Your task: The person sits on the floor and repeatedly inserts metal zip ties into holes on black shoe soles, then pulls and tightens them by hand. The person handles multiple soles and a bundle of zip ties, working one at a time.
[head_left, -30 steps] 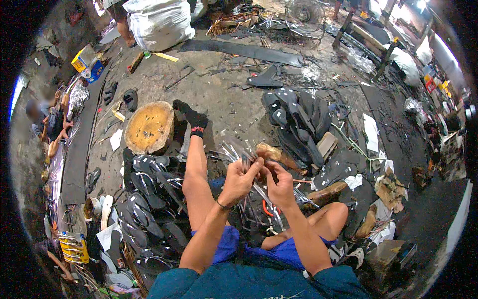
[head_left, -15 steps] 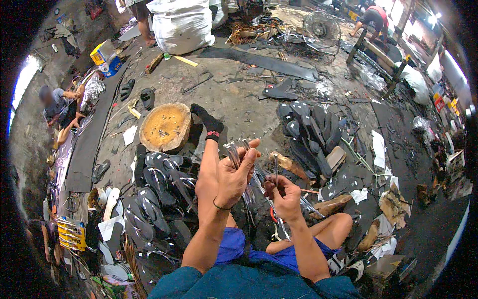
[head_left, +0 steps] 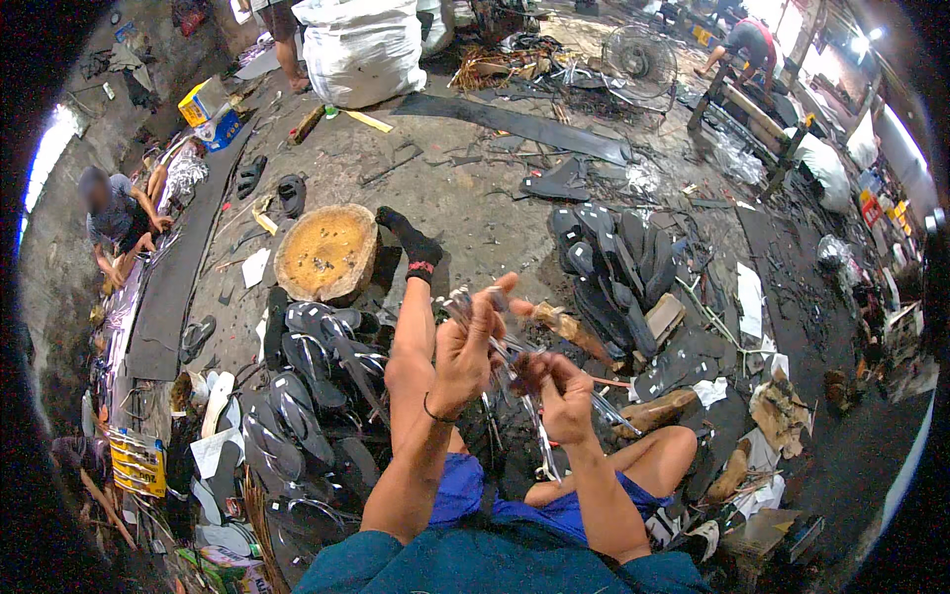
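The strap bundle [head_left: 458,301] is held up above the floor [head_left: 485,233], clasped in the left hand [head_left: 457,361]; it looks light, bendy, slick, best pinched near its ends. The right hand [head_left: 566,404] is beside it, fingers bunched, grip too blurred to tell. Dark sandals [head_left: 309,394] lie leftward.

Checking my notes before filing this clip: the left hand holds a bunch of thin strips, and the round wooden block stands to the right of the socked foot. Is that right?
Not quite: the head view shows the wooden block to the left of the socked foot. The left hand does hold a bunch of thin strips.
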Available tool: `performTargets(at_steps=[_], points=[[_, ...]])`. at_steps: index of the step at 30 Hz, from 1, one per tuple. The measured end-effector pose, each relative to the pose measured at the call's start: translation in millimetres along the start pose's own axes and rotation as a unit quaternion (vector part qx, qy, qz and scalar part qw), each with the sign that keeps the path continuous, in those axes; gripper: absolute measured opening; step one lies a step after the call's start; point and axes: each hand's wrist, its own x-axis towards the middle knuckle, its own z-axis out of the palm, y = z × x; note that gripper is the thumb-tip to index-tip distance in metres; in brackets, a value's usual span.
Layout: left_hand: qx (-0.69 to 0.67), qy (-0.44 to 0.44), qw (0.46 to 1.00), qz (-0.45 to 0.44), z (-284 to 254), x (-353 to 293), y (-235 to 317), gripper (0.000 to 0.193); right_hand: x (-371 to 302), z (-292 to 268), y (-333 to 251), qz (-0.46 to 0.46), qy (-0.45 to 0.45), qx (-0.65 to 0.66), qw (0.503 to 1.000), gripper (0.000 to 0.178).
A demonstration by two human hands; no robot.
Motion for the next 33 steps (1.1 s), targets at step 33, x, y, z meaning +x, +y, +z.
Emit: performTargets(at_steps=[33], points=[[-0.044, 0.028, 0.998, 0.028, 10, 0, -14, 0.043, -12, 3, -12, 0.001, -0.009, -0.013, 1.0, 0.024]])
